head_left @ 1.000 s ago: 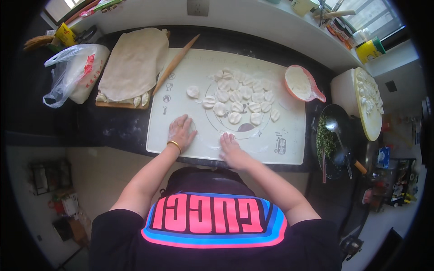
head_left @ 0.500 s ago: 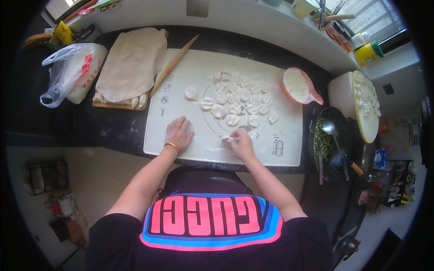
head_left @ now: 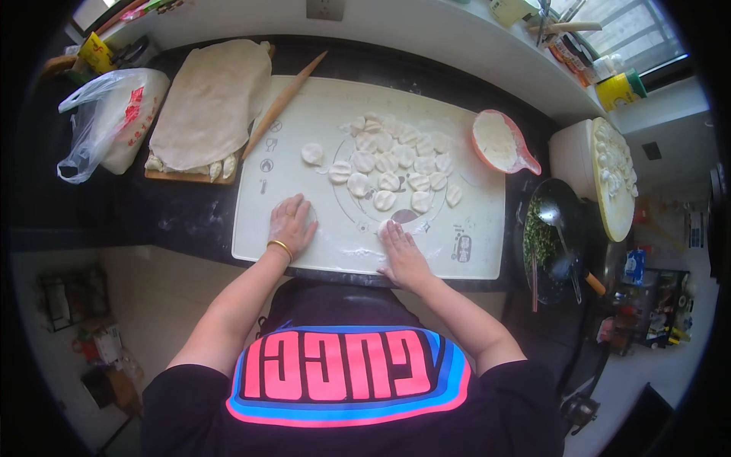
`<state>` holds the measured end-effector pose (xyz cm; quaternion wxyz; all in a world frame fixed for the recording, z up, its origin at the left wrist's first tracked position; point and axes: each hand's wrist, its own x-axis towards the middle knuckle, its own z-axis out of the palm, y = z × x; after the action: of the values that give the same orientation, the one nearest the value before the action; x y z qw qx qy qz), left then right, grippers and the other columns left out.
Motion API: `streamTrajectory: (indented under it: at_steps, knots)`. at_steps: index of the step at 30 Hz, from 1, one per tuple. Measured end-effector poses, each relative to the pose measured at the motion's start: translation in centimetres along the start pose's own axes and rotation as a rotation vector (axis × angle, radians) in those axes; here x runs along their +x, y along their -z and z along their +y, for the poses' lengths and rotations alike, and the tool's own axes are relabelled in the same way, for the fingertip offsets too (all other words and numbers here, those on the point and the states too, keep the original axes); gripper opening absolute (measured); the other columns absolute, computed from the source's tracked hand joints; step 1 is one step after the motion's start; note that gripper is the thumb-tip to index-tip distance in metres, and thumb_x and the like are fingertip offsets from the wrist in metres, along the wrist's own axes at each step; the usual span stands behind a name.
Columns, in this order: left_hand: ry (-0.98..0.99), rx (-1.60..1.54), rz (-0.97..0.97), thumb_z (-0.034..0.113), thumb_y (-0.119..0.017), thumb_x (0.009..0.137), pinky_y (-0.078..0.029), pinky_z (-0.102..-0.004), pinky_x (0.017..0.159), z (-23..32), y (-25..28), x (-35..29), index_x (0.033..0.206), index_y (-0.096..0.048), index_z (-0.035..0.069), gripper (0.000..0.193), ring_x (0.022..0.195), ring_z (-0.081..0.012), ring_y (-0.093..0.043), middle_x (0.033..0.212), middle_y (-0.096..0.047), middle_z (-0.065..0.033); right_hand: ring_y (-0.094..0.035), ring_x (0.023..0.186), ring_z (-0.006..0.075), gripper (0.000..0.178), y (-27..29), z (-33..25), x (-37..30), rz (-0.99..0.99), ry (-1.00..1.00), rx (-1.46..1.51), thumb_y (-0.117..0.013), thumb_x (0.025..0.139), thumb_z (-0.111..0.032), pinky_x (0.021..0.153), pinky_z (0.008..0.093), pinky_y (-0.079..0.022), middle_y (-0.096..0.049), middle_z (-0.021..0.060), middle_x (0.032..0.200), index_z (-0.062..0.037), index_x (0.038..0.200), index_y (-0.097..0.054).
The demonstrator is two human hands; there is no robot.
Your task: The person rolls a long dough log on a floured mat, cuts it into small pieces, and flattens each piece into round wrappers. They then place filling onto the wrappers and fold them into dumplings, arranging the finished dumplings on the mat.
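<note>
Flat on the pale kneading mat [head_left: 320, 247], my left hand [head_left: 292, 225] lies with its fingers apart and nothing under it that I can see. My right hand [head_left: 403, 255] is stretched out, palm down, on the mat's near part. A small white dough piece [head_left: 384, 225] shows at its fingertips, mostly covered by them. Beyond the hands lie several flattened dough rounds [head_left: 403, 156], bunched together and dusted with flour. One dough round [head_left: 312, 154] sits apart from them on the left.
A rolling pin [head_left: 285, 103] lies along the mat's left edge, beside a board with a cloth [head_left: 213, 103] over dumplings. A bagged white package [head_left: 129, 126] is farther left. At right stand a pink bowl of flour [head_left: 499, 141], a dark wok [head_left: 544, 251] with chopped greens, and a dumpling tray [head_left: 617, 183].
My right hand has gone from pinching a dough piece to lying flat with its fingertips on it. The left hand stays flat on the mat. The whole view has shifted slightly.
</note>
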<state>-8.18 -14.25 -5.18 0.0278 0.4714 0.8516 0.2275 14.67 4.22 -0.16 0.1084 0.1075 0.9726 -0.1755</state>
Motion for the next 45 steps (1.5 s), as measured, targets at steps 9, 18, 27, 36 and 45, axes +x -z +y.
streamTrajectory:
  at_steps: [9,18,27,36,45]
  knots:
    - [0.012,0.003,-0.006,0.029,-0.059,0.081,-0.028,-0.0451,0.1,0.0,-0.2,0.0,0.121,-0.048,0.006,0.047,0.121,-0.0322,-0.037,0.131,-0.04,-0.0142,-0.038,0.128,0.0355,0.044,4.0,3.3,2.0,0.025,-0.251,0.904,-0.046,0.094,-0.025,0.109,0.0379,-0.025,-0.044,0.0234,0.133,0.002,0.129,-0.044]
    - [0.017,-0.032,0.024,0.024,-0.063,0.077,-0.03,-0.0458,0.099,-0.1,-0.4,0.0,0.117,-0.05,0.005,0.046,0.12,-0.0337,-0.039,0.128,-0.043,-0.0156,-0.025,0.136,0.0279,0.072,-2.5,-2.9,3.9,0.014,0.513,-0.036,-0.056,0.082,-0.035,0.108,0.0498,-0.022,-0.026,0.0131,0.147,-0.005,0.141,-0.027]
    - [0.048,-0.052,0.094,0.014,-0.06,0.076,-0.032,-0.045,0.097,-0.7,-0.9,0.1,0.116,-0.05,0.005,0.043,0.117,-0.0328,-0.042,0.127,-0.045,-0.0145,-0.025,0.136,0.0309,0.077,-1.6,-5.2,16.7,0.348,0.205,-0.046,-0.058,0.08,-0.041,0.108,0.0522,-0.02,-0.023,0.0171,0.148,-0.0037,0.14,-0.029]
    - [0.107,-0.041,0.05,0.015,-0.057,0.078,-0.031,-0.0448,0.099,-0.8,-1.1,-0.1,0.118,-0.049,0.007,0.042,0.121,-0.031,-0.04,0.128,-0.045,-0.0139,-0.053,0.099,0.0322,0.035,4.2,-0.9,24.0,0.532,0.141,0.227,-0.057,0.078,-0.014,0.087,0.0432,-0.043,-0.057,0.0152,0.103,-0.0052,0.112,-0.056]
    - [0.11,-0.048,0.023,0.016,-0.057,0.077,-0.033,-0.0449,0.096,-0.6,-0.5,-0.1,0.115,-0.051,0.005,0.04,0.119,-0.0307,-0.041,0.127,-0.045,-0.0139,-0.058,0.083,0.0315,0.015,2.4,-3.3,27.6,0.367,-0.025,0.189,-0.065,0.07,-0.014,0.071,0.0396,-0.049,-0.06,0.0131,0.088,-0.0051,0.082,-0.062]
